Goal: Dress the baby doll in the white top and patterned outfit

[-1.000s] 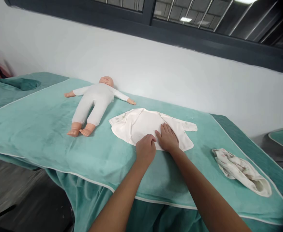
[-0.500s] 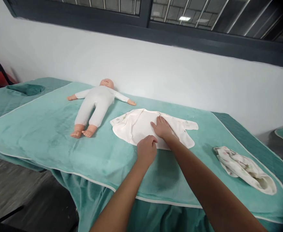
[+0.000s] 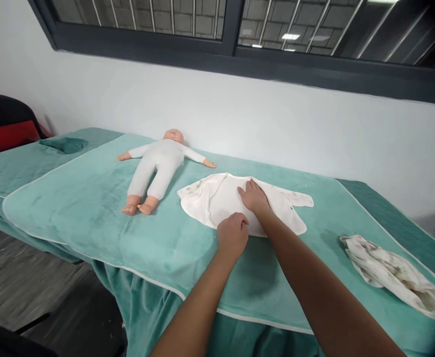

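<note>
A white baby shirt (image 3: pixel 224 198) with small prints on its sleeves lies spread out in the middle of the green bed cover. My right hand (image 3: pixel 255 197) rests flat on the shirt's upper middle, its fingers stretched out. At the shirt's near hem, my left hand (image 3: pixel 233 234) is closed with its fingers curled under; whether the hem is in them is hidden. To the left of the shirt, a baby doll (image 3: pixel 161 163) in a white body suit lies on its back, arms spread and feet toward me.
A crumpled printed baby garment (image 3: pixel 396 275) lies at the right. The green cover (image 3: pixel 91 213) hangs over the bed's front edge. A white wall (image 3: pixel 277 124) and a barred window (image 3: pixel 224 44) are behind. A black and red chair (image 3: pixel 9 124) stands at the far left.
The view has shifted slightly, so everything appears a little lower and further right. Both hands keep about the same places at the shirt.
</note>
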Motion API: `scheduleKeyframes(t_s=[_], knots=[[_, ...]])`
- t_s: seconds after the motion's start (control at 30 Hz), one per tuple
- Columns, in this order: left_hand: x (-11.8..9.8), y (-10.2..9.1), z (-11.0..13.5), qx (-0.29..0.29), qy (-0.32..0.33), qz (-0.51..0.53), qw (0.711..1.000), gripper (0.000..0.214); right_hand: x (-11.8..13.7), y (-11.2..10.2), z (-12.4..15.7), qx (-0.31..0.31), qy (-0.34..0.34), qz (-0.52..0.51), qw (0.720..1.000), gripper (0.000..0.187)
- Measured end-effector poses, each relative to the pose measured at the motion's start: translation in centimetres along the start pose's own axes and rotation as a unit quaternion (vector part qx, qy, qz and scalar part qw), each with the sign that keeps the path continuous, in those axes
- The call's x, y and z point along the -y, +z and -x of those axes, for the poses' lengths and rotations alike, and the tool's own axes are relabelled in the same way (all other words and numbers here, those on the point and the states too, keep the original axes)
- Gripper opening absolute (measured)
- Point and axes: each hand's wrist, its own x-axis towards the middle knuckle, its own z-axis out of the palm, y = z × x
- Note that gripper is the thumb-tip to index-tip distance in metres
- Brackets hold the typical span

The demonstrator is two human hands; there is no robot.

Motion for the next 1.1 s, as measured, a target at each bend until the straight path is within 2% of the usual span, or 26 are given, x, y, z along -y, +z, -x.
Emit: scheduleKeyframes(t_s=[0.13, 0.27, 0.37, 0.43, 0.5, 0.53, 0.6, 0.67, 0.73, 0.77, 0.8, 0.87, 0.93, 1.0, 1.1], knots=[[0.0, -0.2, 0.2, -0.004, -0.007, 0.027, 1.0, 0.024, -0.1, 0.0, 2.0, -0.02, -0.008, 0.0, 1.0, 0.069], [-0.2, -0.6, 0.6, 0.008, -0.009, 0.049, 0.999, 0.024, -0.6, -0.3, 5.0, -0.015, -0.009, -0.004, 1.0, 0.068], [-0.3, -1.2, 1.1, 0.034, -0.009, 0.079, 0.996, 0.025, -1.2, -0.5, 7.8, -0.004, -0.003, -0.011, 1.0, 0.069], [-0.1, -2.3, 1.5, 0.077, -0.013, 0.129, 0.989, 0.026, -1.7, -0.6, 9.8, 0.003, 0.002, -0.016, 1.0, 0.069], [0.3, -4.7, 2.0, 0.108, -0.037, 0.21, 0.971, 0.028, -1.9, -0.6, 11.5, 0.008, -0.001, -0.019, 1.0, 0.069], [0.6, -6.4, 2.3, 0.101, -0.057, 0.252, 0.961, 0.028, -1.9, -0.6, 12.1, 0.008, -0.003, -0.022, 1.0, 0.069], [1.2, -10.5, 2.7, 0.016, -0.065, 0.241, 0.968, 0.025, -1.4, -0.6, 12.9, -0.001, -0.005, -0.047, 0.999, 0.069], [2.2, -15.3, 2.6, -0.071, -0.041, 0.166, 0.983, 0.024, 0.0, -0.8, 12.8, -0.026, -0.002, -0.109, 0.994, 0.071], [3.9, -19.8, 1.8, -0.124, 0.019, 0.059, 0.99, 0.027, 2.6, -1.2, 11.8, -0.053, -0.005, -0.193, 0.98, 0.074], [5.1, -21.7, 1.1, -0.121, 0.043, 0.001, 0.992, 0.03, 4.3, -1.4, 11.0, -0.06, -0.009, -0.235, 0.97, 0.075], [6.5, -23.3, 0.3, -0.115, 0.04, -0.047, 0.991, 0.034, 6.2, -1.6, 9.8, -0.062, -0.016, -0.27, 0.961, 0.075], [9.9, -25.4, -1.9, -0.081, -0.015, -0.102, 0.991, 0.047, 10.3, -1.8, 6.7, -0.06, -0.054, -0.32, 0.944, 0.075], [13.5, -26.3, -4.3, -0.038, -0.087, -0.111, 0.989, 0.062, 14.4, -1.3, 2.7, -0.049, -0.107, -0.341, 0.933, 0.073], [16.5, -26.6, -6.5, -0.013, -0.122, -0.103, 0.987, 0.069, 18.2, -0.2, -1.8, -0.062, -0.147, -0.34, 0.927, 0.072], [18.9, -26.7, -9.4, -0.034, -0.152, -0.044, 0.987, 0.074, 22.4, 1.7, -8.4, -0.082, -0.161, -0.281, 0.943, 0.072]])
